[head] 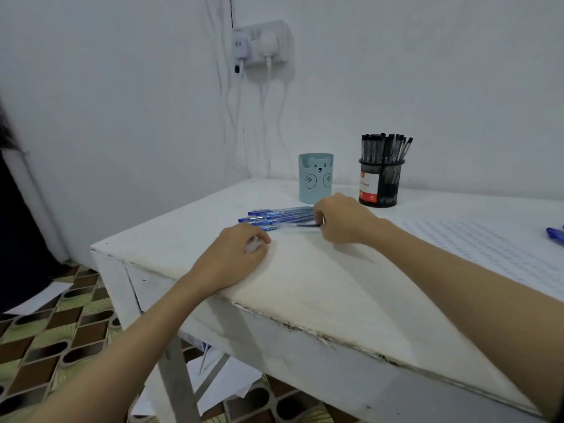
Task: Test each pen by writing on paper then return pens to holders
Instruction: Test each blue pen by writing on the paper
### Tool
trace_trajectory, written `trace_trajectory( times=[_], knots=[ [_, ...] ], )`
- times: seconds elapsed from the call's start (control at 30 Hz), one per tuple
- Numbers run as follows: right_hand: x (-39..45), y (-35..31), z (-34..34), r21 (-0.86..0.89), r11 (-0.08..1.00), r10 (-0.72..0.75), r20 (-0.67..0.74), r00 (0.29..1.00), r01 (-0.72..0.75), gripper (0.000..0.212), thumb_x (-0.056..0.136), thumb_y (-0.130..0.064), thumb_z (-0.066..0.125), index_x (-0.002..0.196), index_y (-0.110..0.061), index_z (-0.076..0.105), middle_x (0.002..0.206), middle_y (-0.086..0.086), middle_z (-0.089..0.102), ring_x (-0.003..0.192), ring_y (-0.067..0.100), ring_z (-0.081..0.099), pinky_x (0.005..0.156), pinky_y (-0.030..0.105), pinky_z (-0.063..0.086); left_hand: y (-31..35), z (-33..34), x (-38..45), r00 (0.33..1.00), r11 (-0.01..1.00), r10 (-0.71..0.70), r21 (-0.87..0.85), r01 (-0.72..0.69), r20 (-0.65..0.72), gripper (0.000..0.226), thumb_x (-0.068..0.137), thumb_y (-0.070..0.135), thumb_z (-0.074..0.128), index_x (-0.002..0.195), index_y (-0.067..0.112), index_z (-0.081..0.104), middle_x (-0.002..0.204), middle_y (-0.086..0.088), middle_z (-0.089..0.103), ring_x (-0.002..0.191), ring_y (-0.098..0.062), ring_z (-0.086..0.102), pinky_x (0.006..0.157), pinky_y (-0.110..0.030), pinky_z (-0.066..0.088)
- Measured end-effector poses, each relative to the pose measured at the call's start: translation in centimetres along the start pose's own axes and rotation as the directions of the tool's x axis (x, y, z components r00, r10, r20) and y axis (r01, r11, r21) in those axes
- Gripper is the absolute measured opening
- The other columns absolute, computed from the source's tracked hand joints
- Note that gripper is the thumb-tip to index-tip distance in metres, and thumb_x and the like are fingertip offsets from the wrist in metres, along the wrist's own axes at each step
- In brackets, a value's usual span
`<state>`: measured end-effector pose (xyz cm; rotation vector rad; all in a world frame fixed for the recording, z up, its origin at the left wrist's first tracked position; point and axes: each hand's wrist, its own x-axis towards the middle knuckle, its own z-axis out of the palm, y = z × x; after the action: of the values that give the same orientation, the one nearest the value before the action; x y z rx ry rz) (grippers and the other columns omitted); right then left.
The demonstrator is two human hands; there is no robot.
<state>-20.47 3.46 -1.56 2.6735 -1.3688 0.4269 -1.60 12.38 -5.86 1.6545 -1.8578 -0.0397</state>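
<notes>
white table bearing two holders: one pale blue bear-face holder, showing no pens, and one black mesh holder packed with black-capped pens, too many to count. about five blue pens lie beside the bear holder. right hand pinches one dark pen; left hand rests curled on the table, contents unclear. printed paper lies at right.

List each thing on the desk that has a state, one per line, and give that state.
Bear holder: upright, no pens showing.
Mesh holder: upright, full of black pens.
Blue pens: capped, lying loose in a pile.
Thin pen: pinched by right hand.
Left hand: fingers curled, resting on table; anything held is unclear.
Paper sheet: lying flat.
</notes>
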Motion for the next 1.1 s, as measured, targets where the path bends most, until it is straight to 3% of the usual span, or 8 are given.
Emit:
trace_trajectory(
  times=[0.1,0.23,0.43,0.57,0.67,0.77,0.97,1.1],
  knots=[
    [-0.4,2.1,-1.9,0.344,0.93,0.136,0.007,0.991,-0.13,0.007,0.085,-0.002,0.056,0.087,-0.007,0.057,0.093,0.008,0.058,0.077,0.019,0.054,0.063,0.024,0.043,0.7,0.4,0.4,1.0,0.999,0.028,-0.037,-0.028,-0.007,0.017,0.09,0.02,0.056,0.104,0.02,0.066,0.113,0.007,0.062,0.105,-0.007,0.054,0.082,-0.011,0.033],
    [-2.8,5.0,-5.0,0.829,0.513,0.296,0.071,0.952,-0.222,0.02,0.084,0.002,0.062,0.075,-0.009,0.049,0.071,0.01,0.062,0.048,0.012,0.059,0.055,0.022,0.048,4.4,1.7,1.3,0.998,0.974,0.067,-0.215,-0.064,0.004,0.021,0.092,0.032,0.055,0.111,0.026,0.061,0.115,0.017,0.058,0.108,0.0,0.051,0.079,-0.003,0.033],
    [-8.0,7.8,-7.7,0.973,0.092,0.357,0.165,0.919,-0.21,0.02,0.083,0.006,0.048,0.066,-0.005,0.051,0.062,0.012,0.059,0.049,0.018,0.057,0.053,0.023,0.047,12.5,5.2,3.3,0.975,0.907,0.214,-0.382,-0.178,0.054,0.042,0.091,0.042,0.052,0.13,0.027,0.047,0.122,0.012,0.053,0.111,-0.005,0.05,0.086,-0.021,0.035],
    [-11.5,10.4,-8.2,0.974,0.032,0.401,0.195,0.895,-0.226,0.02,0.087,0.0,0.048,0.068,-0.007,0.049,0.061,0.011,0.053,0.044,0.019,0.055,0.052,0.024,0.046,17.9,8.0,4.1,0.933,0.886,0.342,-0.37,-0.279,0.115,0.024,0.097,0.037,0.044,0.114,0.023,0.054,0.103,0.006,0.061,0.097,-0.011,0.057,0.077,-0.026,0.044],
    [-13.6,13.1,-8.5,0.942,0.135,0.439,0.221,0.871,-0.307,0.022,0.091,-0.014,0.054,0.071,-0.012,0.044,0.056,0.004,0.044,0.041,0.018,0.045,0.047,0.023,0.041,20.5,9.5,4.5,0.911,0.868,0.37,-0.418,-0.268,0.184,0.022,0.099,0.031,0.039,0.09,0.019,0.055,0.076,0.004,0.058,0.074,-0.021,0.059,0.073,-0.037,0.049],
    [-16.1,16.4,-8.9,0.912,0.127,0.396,0.313,0.863,-0.389,0.026,0.094,-0.021,0.053,0.069,-0.012,0.049,0.054,0.004,0.051,0.051,0.019,0.045,0.046,0.022,0.043,22.7,10.5,4.9,0.865,0.841,0.426,-0.468,-0.271,0.266,0.027,0.099,0.029,0.038,0.079,0.02,0.053,0.065,0.005,0.049,0.062,-0.018,0.051,0.064,-0.03,0.044],
    [-19.6,20.8,-10.9,0.963,-0.065,0.355,0.267,0.896,-0.261,0.026,0.083,-0.019,0.055,0.067,-0.005,0.069,0.061,0.008,0.059,0.051,0.016,0.054,0.05,0.022,0.048,22.8,10.3,6.6,0.678,0.687,0.459,-0.713,0.139,0.574,0.029,0.101,0.026,0.034,0.08,0.013,0.05,0.059,0.006,0.028,0.052,-0.009,0.031,0.055,-0.017,0.032],
    [-21.7,24.0,-11.7,0.98,-0.102,0.447,0.199,0.872,-0.172,0.032,0.081,-0.026,0.055,0.089,0.001,0.071,0.084,0.015,0.071,0.066,0.021,0.067,0.058,0.023,0.055,21.1,10.6,9.0,0.81,0.777,0.172,-0.582,0.239,0.561,0.033,0.099,0.028,0.039,0.071,0.013,0.048,0.051,0.005,0.031,0.045,-0.01,0.032,0.05,-0.021,0.03]
  ],
)
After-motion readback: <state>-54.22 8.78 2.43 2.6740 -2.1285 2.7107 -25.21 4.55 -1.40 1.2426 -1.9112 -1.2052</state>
